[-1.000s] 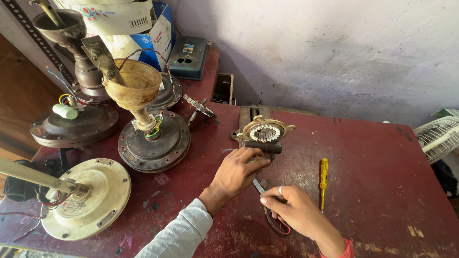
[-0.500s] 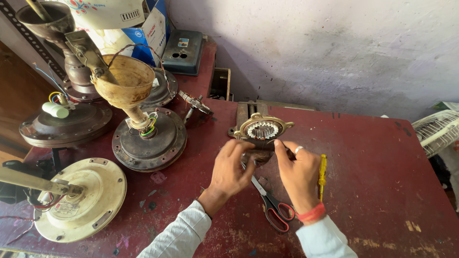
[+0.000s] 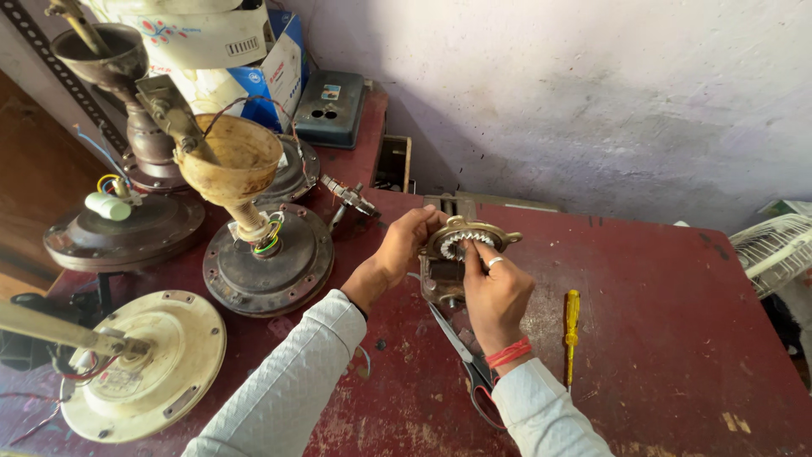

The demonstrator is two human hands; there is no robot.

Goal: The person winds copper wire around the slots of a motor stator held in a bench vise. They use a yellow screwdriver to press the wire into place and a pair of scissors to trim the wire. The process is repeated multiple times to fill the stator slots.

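Landmark: red workbench [image 3: 660, 338]. All places ref. this bench.

1. Small fan motor [image 3: 457, 258] — sits near bench centre, toward the back wall, held up off the top between both hands. Judged dense and stiff (metal housing w/ steel core), so heavier than its size suggests; rigid, no flex. The metal is likely smooth and a bit slick w/ oil or dust. The windings and any thin leads are judged fragile, so keep fingers off them. Take hold at the outer housing rim and mounting ears, one hand per side, as you do now.
   Appearance: brass-toned round frame w/ side lugs, pale toothed core inside the ring, darker block body below.

2. Your left hand [image 3: 410, 245] — comes from bench front-left; fingers curled round the motor's left rim, gripping it.

3. Your right hand [image 3: 495, 292] — from bench front; fingers closed on the motor's right side, thumb and forefinger pinching at the core edge. Ring on one finger, red band at wrist.

4. Scissors [image 3: 465, 360] — flat on bench just in front of the motor, partly under your right wrist.

5. Yellow screwdriver [image 3: 572, 326] — flat on bench, just right of your right hand.

Ceiling-fan motors [image 3: 271, 262] stand at bench left end.
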